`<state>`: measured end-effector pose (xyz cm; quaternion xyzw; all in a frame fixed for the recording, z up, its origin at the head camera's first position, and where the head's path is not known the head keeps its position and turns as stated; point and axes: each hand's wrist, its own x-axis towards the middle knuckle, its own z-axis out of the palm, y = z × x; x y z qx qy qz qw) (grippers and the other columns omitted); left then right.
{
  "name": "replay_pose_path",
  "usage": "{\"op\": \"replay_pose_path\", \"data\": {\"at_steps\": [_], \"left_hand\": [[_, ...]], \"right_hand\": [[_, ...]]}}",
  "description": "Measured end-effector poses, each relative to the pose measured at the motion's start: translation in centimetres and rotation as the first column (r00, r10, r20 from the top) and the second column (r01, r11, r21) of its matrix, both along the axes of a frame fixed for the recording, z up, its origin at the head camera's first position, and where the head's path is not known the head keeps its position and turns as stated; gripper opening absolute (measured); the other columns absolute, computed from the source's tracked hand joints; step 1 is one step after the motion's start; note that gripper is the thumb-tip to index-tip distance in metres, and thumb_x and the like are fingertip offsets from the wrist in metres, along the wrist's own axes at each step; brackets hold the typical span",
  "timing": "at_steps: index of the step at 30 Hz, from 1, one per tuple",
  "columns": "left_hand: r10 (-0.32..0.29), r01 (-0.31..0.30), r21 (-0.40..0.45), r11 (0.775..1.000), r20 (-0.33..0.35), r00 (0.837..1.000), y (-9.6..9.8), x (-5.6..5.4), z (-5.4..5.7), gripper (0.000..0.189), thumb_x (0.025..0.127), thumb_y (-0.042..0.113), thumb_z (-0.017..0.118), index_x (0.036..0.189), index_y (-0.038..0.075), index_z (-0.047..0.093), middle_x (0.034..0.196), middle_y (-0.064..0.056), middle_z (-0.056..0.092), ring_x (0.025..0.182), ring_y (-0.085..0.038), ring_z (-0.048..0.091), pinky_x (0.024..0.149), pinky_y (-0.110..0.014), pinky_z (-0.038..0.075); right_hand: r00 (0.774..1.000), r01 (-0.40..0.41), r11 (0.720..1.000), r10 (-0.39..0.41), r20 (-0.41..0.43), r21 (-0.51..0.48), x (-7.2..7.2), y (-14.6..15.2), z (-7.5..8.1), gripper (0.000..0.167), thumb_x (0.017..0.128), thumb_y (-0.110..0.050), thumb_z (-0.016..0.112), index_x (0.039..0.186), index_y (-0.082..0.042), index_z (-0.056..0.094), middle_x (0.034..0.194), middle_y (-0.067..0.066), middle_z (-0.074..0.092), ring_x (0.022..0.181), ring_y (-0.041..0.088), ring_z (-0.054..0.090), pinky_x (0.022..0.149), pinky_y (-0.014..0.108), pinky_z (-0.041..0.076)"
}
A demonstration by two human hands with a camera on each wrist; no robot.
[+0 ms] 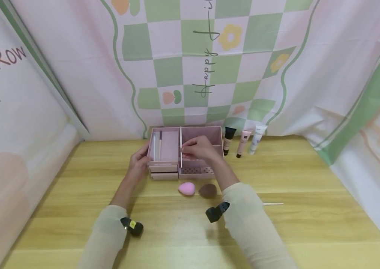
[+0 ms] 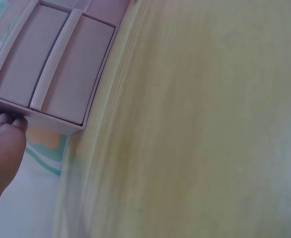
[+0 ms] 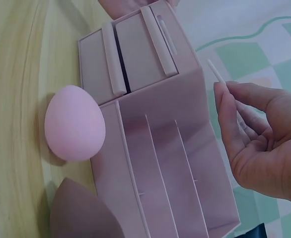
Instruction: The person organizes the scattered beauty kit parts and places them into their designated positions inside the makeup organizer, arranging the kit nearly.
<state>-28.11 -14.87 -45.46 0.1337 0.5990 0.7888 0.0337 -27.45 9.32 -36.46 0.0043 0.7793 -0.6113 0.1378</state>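
My right hand (image 1: pixel 199 147) pinches a thin white stick (image 3: pixel 215 72) between thumb and fingertips, above the pink makeup organizer (image 3: pixel 155 89). In the head view the stick looks upright, along the wall between the organizer's top tray (image 1: pixel 169 142) and its open compartments. Most of its length is hidden by the hand in the right wrist view. My left hand (image 1: pixel 139 160) grips the organizer's left side, its fingers against the outer wall in the left wrist view. Inside the top tray lie a pale stick (image 1: pixel 154 145) and a dark-tipped brush (image 1: pixel 160 144).
A pink makeup sponge (image 1: pixel 186 189) and a brown makeup sponge (image 1: pixel 208 191) sit in front of the organizer. To its right stand a black-capped tube (image 1: pixel 229 141), a pink tube (image 1: pixel 243 143) and a white tube (image 1: pixel 257 139). Another white stick (image 1: pixel 273 204) lies beyond my right forearm.
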Motion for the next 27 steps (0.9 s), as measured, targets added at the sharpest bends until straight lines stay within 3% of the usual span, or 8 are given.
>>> {"op": "replay_pose_path", "data": {"at_steps": [13,20,27], "left_hand": [[-0.003,0.003,-0.011,1.000,-0.010,1.000,0.0,0.1,0.0,0.072,0.089,-0.011,0.040,0.157,-0.005,0.019,0.171,-0.019,0.012,0.159,-0.035,0.013,0.130,-0.045,0.016],[0.000,0.000,-0.022,1.000,0.004,1.000,0.0,0.1,0.1,0.072,0.090,-0.011,0.040,0.158,-0.004,0.019,0.171,-0.017,0.012,0.160,-0.033,0.012,0.130,-0.042,0.018],[-0.014,0.014,-0.024,1.000,0.000,1.000,-0.1,0.2,0.1,0.072,0.090,-0.010,0.040,0.158,-0.004,0.016,0.171,-0.018,0.010,0.159,-0.036,0.013,0.127,-0.041,0.022]], "right_hand": [[0.995,0.055,0.998,-0.052,0.086,-0.035,-1.7,-2.5,0.6,0.030,0.089,0.001,0.070,0.117,0.010,0.069,0.073,0.005,0.068,0.059,0.008,0.065,0.063,0.016,0.062],[0.997,0.060,0.998,-0.060,0.040,-0.003,-2.0,-3.6,0.9,0.027,0.088,0.003,0.070,0.113,0.012,0.070,0.066,0.001,0.065,0.054,0.006,0.062,0.064,0.018,0.062],[0.996,0.088,0.996,-0.088,0.007,0.030,-2.2,-4.7,1.0,0.024,0.085,0.007,0.069,0.107,0.015,0.071,0.060,0.000,0.062,0.051,0.005,0.060,0.054,0.013,0.057]]}}
